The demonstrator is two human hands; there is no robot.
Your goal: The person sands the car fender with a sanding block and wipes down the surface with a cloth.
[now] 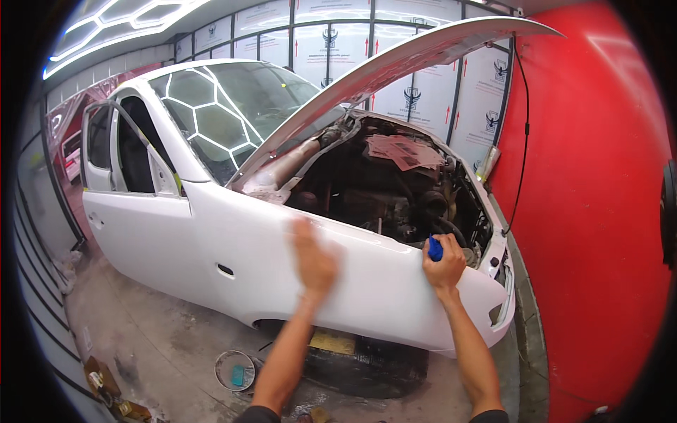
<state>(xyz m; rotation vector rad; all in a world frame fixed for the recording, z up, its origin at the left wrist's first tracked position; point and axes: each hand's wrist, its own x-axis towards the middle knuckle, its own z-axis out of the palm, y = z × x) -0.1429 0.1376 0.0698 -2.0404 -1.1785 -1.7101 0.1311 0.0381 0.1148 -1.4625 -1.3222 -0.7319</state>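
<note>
Observed right of centre: right hand (pixel 447 268) clenched around a small blue object (pixel 435 248), at the top edge of the smooth white car fender (pixel 374 296) across lower centre. Noted at centre: blurred left hand (pixel 312 261) over same fender, extended flat, grip released; unable to confirm contact. Recorded beyond: dark engine bay (pixel 352 204) under raised white curved hood (pixel 395 56), then pale panelled wall (pixel 345 10) at upper centre

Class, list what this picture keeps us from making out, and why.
All in the head view:
Left hand: blurred, apparently by motion.
Blue object: kind unclear, partly covered by the right hand.
Engine bay: partly hidden by pink sheets.
Dark object, far right: cut off by fisheye rim.
</note>
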